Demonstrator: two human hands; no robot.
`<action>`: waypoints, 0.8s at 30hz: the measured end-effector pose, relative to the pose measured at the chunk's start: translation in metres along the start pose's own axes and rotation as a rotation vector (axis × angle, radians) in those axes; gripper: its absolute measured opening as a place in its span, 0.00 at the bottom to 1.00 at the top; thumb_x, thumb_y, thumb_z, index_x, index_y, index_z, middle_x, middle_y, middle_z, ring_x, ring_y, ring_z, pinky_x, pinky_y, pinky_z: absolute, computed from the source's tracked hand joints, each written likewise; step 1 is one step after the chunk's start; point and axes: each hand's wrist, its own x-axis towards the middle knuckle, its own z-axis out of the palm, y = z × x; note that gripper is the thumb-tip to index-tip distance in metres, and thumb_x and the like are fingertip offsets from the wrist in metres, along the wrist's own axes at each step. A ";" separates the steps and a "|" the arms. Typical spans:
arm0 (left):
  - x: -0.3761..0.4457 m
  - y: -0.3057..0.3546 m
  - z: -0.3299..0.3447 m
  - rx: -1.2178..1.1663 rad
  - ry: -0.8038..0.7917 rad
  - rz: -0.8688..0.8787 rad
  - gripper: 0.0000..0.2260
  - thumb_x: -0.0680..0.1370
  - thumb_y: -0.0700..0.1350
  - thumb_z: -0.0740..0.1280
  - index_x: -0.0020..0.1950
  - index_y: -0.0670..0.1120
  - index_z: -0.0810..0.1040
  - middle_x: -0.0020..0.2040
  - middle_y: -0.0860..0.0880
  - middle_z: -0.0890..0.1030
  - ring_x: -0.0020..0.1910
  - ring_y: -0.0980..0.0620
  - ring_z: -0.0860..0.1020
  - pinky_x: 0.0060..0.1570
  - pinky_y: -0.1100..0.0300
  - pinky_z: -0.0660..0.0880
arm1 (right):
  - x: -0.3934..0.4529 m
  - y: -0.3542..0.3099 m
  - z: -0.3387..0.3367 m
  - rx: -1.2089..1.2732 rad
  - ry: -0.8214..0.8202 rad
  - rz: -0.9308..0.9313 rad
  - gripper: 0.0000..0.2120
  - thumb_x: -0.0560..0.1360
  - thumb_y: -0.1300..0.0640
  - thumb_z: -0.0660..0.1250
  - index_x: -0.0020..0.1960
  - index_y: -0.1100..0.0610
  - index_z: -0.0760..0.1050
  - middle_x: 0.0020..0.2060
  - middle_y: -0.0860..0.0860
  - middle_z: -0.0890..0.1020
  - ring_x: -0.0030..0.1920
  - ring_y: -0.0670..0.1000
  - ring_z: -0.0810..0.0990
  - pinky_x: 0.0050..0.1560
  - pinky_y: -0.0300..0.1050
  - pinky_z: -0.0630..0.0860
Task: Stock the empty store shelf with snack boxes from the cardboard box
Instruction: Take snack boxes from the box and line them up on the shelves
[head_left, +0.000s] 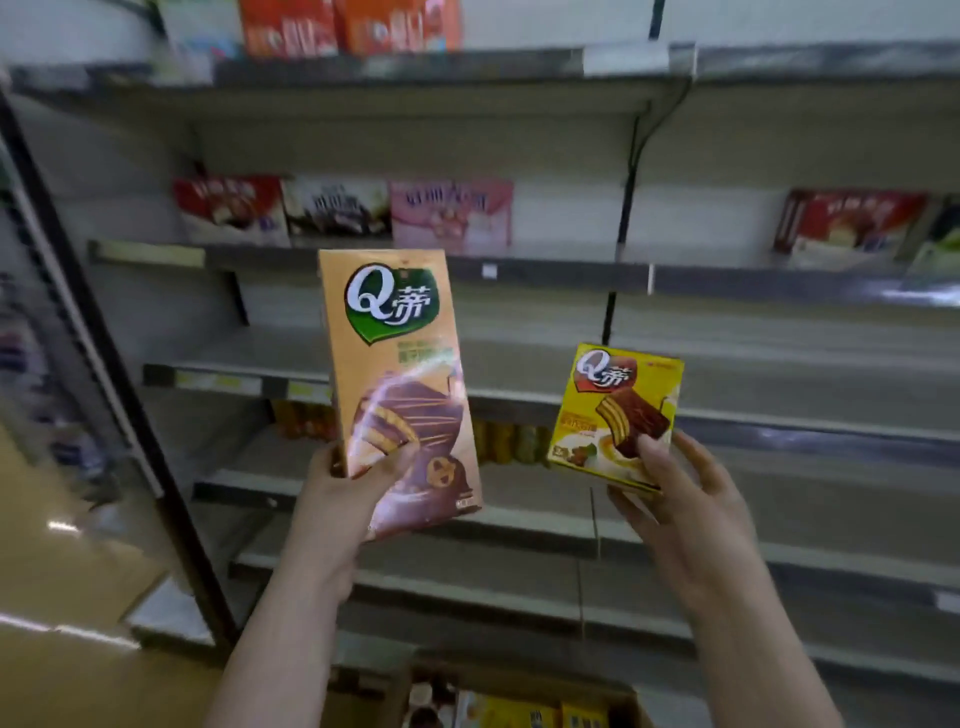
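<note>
Before a mostly bare store shelf, seen from the head camera, the left hand grips a tall orange snack box by its lower edge, while the right hand pinches a smaller yellow snack box at its bottom corner. Below, an open cardboard box holds more yellow packs.

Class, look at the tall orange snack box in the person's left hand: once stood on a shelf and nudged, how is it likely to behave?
The tall orange snack box looks like stiff card with flat faces, so it should hold its shape and slide, not roll. Being tall and narrow, it may tip if nudged near the top. The left hand holds it up alone by its lower end, so it is probably light.
</note>
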 end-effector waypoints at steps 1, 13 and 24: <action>0.003 0.011 -0.002 -0.020 -0.013 0.017 0.27 0.59 0.51 0.79 0.54 0.51 0.76 0.48 0.47 0.85 0.44 0.49 0.84 0.43 0.55 0.79 | -0.001 -0.006 0.009 0.017 -0.034 -0.010 0.38 0.53 0.50 0.82 0.60 0.51 0.73 0.51 0.56 0.85 0.48 0.54 0.86 0.52 0.54 0.78; 0.002 0.047 0.033 -0.080 -0.210 0.029 0.34 0.60 0.56 0.81 0.62 0.50 0.75 0.50 0.50 0.85 0.51 0.49 0.83 0.59 0.44 0.75 | -0.016 -0.046 0.029 0.027 -0.050 -0.101 0.36 0.61 0.52 0.78 0.66 0.56 0.71 0.49 0.56 0.85 0.48 0.56 0.85 0.48 0.54 0.81; -0.027 0.035 0.136 -0.114 -0.400 -0.025 0.31 0.60 0.53 0.79 0.60 0.47 0.77 0.50 0.47 0.85 0.50 0.48 0.84 0.53 0.50 0.77 | -0.022 -0.102 -0.044 0.105 0.068 -0.048 0.16 0.74 0.52 0.68 0.59 0.59 0.75 0.45 0.58 0.86 0.45 0.56 0.86 0.47 0.54 0.83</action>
